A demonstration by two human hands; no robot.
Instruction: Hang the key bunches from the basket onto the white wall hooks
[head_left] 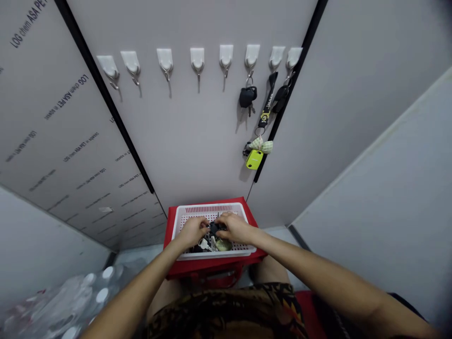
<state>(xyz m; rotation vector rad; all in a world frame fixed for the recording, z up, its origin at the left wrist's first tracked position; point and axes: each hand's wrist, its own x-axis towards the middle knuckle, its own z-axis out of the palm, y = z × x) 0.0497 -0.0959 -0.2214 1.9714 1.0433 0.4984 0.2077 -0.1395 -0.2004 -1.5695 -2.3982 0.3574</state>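
A white slotted basket (187, 213) sits on a red stool (170, 221) against the wall, holding several keys and key fobs (212, 244). Both my hands are inside the basket. My left hand (192, 230) and my right hand (236, 227) have their fingers curled together on a dark key bunch (213, 228) between them. Above, a row of white wall hooks (197, 59) runs across the panel. Three hooks at the right carry keys: a black fob (247, 96), a black lanyard with a green fob (254, 159), and another black fob (281, 96).
Several hooks at the left hang bare. Plastic water bottles in shrink wrap (76, 301) lie on the floor at lower left. Grey wall panels close in on both sides, with a black seam strip (106, 99) on the left.
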